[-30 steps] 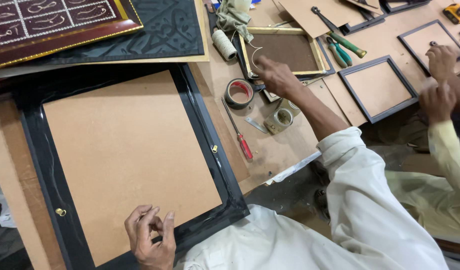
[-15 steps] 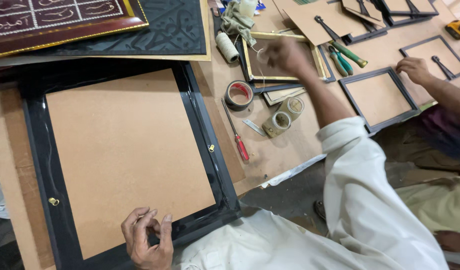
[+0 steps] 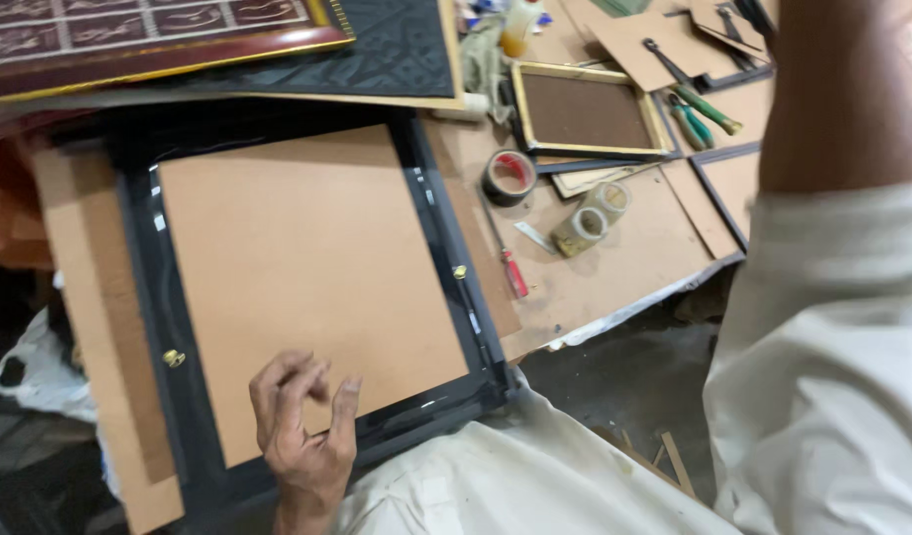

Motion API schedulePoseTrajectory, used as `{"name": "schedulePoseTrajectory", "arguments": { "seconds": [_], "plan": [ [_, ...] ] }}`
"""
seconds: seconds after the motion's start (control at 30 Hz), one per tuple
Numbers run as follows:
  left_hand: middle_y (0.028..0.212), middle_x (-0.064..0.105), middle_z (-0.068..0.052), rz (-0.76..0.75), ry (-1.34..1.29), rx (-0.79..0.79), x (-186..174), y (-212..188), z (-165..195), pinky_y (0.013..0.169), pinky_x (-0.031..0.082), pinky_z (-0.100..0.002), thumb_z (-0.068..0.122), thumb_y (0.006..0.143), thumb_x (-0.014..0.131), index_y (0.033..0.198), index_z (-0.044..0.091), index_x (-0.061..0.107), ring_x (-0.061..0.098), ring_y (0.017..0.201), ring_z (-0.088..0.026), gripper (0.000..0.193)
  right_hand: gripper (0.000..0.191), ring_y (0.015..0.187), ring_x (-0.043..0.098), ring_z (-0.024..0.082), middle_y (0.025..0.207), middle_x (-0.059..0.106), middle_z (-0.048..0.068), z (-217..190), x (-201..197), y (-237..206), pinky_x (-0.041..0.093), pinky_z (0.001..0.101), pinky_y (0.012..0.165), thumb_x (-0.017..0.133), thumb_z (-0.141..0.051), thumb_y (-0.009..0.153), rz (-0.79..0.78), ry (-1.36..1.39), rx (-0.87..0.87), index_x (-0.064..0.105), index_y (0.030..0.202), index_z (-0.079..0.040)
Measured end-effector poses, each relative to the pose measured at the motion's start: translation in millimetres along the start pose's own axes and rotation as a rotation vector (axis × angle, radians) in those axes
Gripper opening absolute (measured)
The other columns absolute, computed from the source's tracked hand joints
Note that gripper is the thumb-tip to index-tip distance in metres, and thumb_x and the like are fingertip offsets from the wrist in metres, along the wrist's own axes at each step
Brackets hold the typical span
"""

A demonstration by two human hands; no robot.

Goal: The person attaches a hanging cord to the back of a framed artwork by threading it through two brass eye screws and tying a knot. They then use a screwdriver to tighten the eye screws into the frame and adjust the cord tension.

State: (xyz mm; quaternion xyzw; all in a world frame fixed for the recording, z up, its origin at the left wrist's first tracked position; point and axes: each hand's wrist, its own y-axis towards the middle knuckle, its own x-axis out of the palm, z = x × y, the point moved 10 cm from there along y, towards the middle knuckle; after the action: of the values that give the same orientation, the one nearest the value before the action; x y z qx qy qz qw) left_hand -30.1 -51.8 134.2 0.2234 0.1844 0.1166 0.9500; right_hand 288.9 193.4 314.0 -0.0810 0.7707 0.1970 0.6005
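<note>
left hand (image 3: 303,421) sits curled on the near edge of the backing board (image 3: 307,277), fingertips pressing it, not gripping anything. board lies face-down in the black frame (image 3: 441,243) on the bench. right arm's raised at the top right, hand out of shot, so can't tell its grip. tape rolls (image 3: 585,223) and a screwdriver (image 3: 506,260) lie just right of the frame.

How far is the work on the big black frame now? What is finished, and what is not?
Done: the brown backing board lies inside the black frame, and brass fittings sit on both side rails. In hand: the left hand rests on the board's near edge; the right hand is out of view, arm raised. Left: the screwdriver and tape rolls lie unused on the table.
</note>
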Motion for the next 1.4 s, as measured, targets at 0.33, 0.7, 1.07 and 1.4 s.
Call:
{"name": "schedulePoseTrajectory", "arguments": {
  "seconds": [0.33, 0.7, 1.07, 1.4],
  "plan": [
    [0.106, 0.074, -0.016, -0.575, -0.187, -0.211, -4.0, 72.3, -62.9, 0.082, 0.057, -0.032, 0.024, 0.101, 0.067, 0.122, -0.003, 0.069, 0.070, 0.096, -0.021, 0.035, 0.022, 0.076, 0.067, 0.038, 0.084, 0.071, 0.021, -234.7, 262.7, -81.2, 0.050, 0.0488, 0.067, 0.064, -0.022, 0.097, -0.522, 0.487, -0.223, 0.069, 0.097, -0.001],
    [0.068, 0.068, -0.003, -0.731, -0.275, -0.475, -67.7, 39.0, -180.0, 0.058, 0.047, -0.025, 0.017, 0.091, 0.072, 0.089, -0.004, 0.078, 0.058, 0.064, -0.008, 0.021, 0.037, 0.049, 0.047, 0.015, 0.053, 0.052, 0.007, -190.1, 278.5, -103.8, 0.042, 0.0356, 0.048, 0.066, -0.032, 0.098, -0.462, 0.609, 0.389, 0.071, 0.081, 0.000],
    [0.092, 0.073, -0.013, -0.478, 0.055, 0.000, -71.2, 10.7, -87.5, 0.071, 0.054, -0.035, 0.013, 0.096, 0.070, 0.100, 0.001, 0.073, 0.070, 0.081, -0.025, 0.014, 0.067, 0.117, 0.064, 0.029, 0.129, 0.061, 0.023, -288.8, 276.4, -136.2, 0.056, 0.0395, 0.083, 0.074, -0.032, 0.094, -0.309, 0.956, -0.259, 0.045, 0.142, 0.005],
    [0.085, 0.064, -0.009, 0.348, 0.023, -0.504, -92.1, -68.0, -96.6, 0.062, 0.049, -0.028, 0.014, 0.094, 0.080, 0.111, -0.002, 0.067, 0.056, 0.070, -0.014, 0.026, 0.011, 0.056, 0.049, 0.011, 0.074, 0.062, 0.006, -234.5, 302.0, -184.4, 0.039, 0.0282, 0.048, 0.067, -0.008, 0.103, -0.023, 0.970, 0.065, 0.072, 0.107, 0.002]
  ]
}}
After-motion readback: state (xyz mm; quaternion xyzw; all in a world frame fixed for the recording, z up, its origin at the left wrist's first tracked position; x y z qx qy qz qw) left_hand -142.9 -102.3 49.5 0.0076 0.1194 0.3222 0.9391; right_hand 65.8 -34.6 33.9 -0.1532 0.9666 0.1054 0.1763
